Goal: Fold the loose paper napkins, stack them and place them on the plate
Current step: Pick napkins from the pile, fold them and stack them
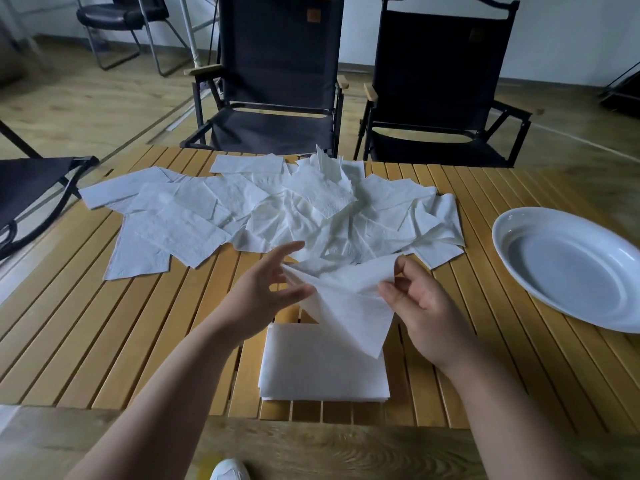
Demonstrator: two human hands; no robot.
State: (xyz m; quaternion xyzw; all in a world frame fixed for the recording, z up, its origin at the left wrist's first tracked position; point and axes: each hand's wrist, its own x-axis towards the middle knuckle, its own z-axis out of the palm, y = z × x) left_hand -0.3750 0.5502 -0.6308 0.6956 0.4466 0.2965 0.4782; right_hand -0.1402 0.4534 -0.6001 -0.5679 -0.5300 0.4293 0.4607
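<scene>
Right edge cuts off plate (568,271); held napkin (346,299) covers stack (322,368) corner.

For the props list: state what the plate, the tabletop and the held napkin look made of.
Plate: probably glazed ceramic, perhaps melamine; white, glossy reflections. Tabletop: wood or bamboo slats, satin yellow-brown, visible gaps. Held napkin: thin embossed tissue paper, matte, creasing and drooping limply.
</scene>
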